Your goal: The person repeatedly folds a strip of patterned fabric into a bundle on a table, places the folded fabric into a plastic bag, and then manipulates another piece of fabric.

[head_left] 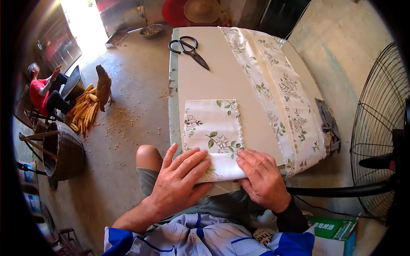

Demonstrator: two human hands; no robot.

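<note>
A rectangular piece of white floral cloth (212,123) lies on the board-topped table, its near edge turned over into a plain white fold. My left hand (181,175) holds the left end of this fold, fingers stretched over the top and thumb at the near edge. At the fold's right end, my right hand (262,177) grips the cloth with fingers bent over it and thumb low. The cloth's right side is frayed. Black-handled scissors (190,51) rest at the table's far left, beyond the cloth.
Long floral cloth strips (290,94) run down the table's right side (200,85). A dark rag (328,123) hangs at the right edge. A large fan (380,132) stands right. On the left are a basket (64,151), corn cobs (85,109), a chicken (103,85) and a seated person (40,94).
</note>
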